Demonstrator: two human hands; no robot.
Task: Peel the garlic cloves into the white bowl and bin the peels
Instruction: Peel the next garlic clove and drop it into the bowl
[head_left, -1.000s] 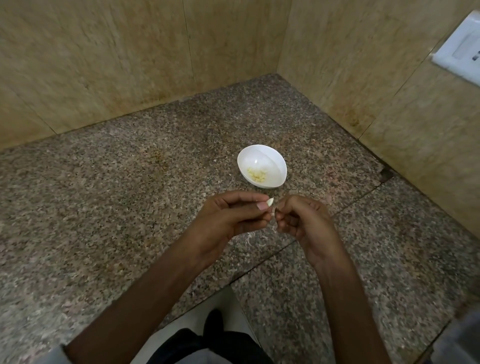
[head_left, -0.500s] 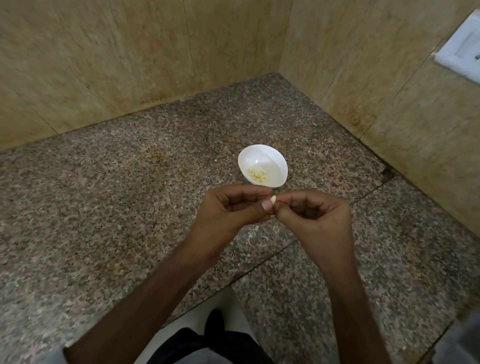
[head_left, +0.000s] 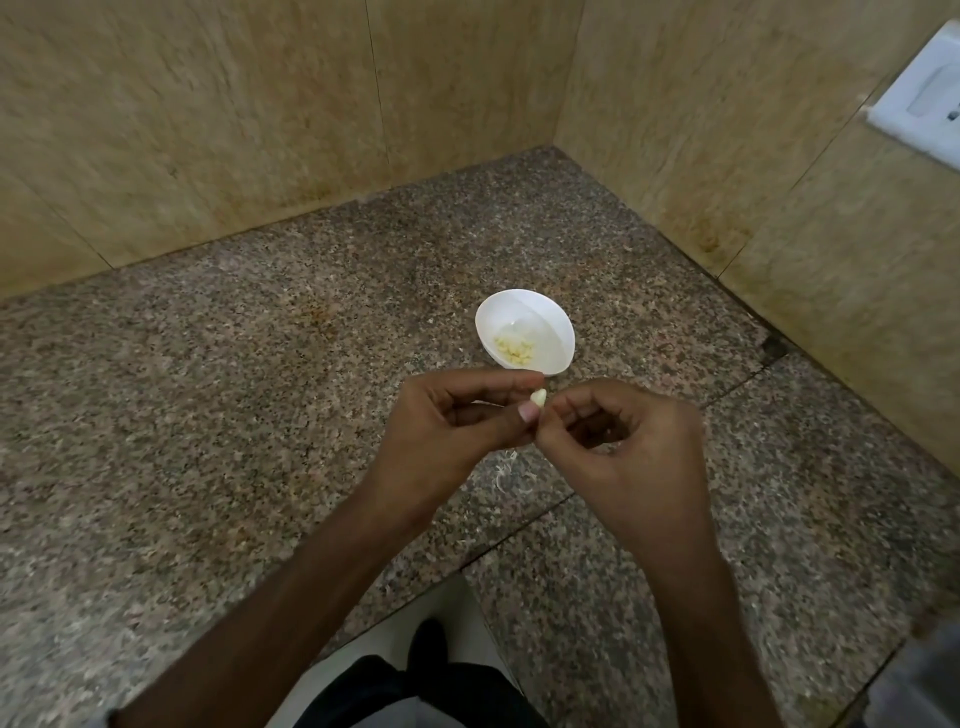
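A small pale garlic clove (head_left: 538, 397) is pinched between the thumb and fingers of my left hand (head_left: 457, 422). My right hand (head_left: 621, 452) meets it from the right, its curled fingertips pinching at the clove. Both hands hover just in front of the white bowl (head_left: 545, 317), which stands on the granite counter and holds several peeled yellowish cloves (head_left: 514, 349). A few thin white peels (head_left: 506, 475) lie on the counter below my hands. No bin is in view.
The speckled granite counter (head_left: 234, 389) fills a corner between two tan stone walls. A white wall socket (head_left: 919, 104) sits at the upper right. The counter's front edge runs below my forearms, with the floor and a dark shoe (head_left: 428, 644) beneath.
My right hand has turned over and closed in on the clove, so less of the clove's tip shows. Both hands stay in front of the bowl.
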